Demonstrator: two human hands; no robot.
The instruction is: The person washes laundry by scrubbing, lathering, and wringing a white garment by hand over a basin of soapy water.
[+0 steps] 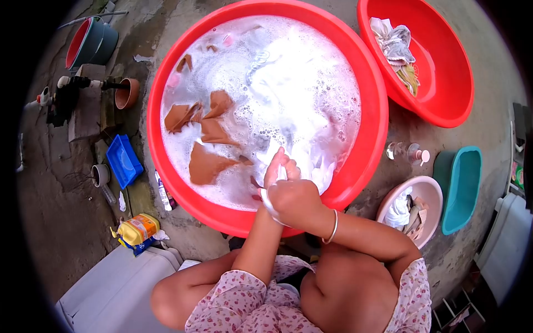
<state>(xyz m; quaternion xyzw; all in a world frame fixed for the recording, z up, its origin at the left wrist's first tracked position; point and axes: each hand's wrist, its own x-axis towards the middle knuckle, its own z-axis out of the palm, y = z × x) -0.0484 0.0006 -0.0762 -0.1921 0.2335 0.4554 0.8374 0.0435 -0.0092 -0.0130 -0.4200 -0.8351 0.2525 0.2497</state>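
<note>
Soapy water fills a big red tub (157, 127) in front of me. Over its near side my left hand (281, 166) is closed on a white cloth (268, 201). My right hand (295, 201), with a bangle at the wrist, crosses over and grips the same cloth close to the left wrist. Part of this cloth is hidden inside the fingers. More white fabric (311, 161) lies in the suds just beyond the hands. To their left, brown fabric (208, 165) sticks out of the foam in several folds.
A second red basin (444, 72) at the upper right holds crumpled cloths (395, 44). A pink basin (435, 194) with clothes, a teal tub (469, 188) and a clear bottle (405, 151) stand on the right. Leftward are a blue tray (123, 161) and a yellow jug (139, 228).
</note>
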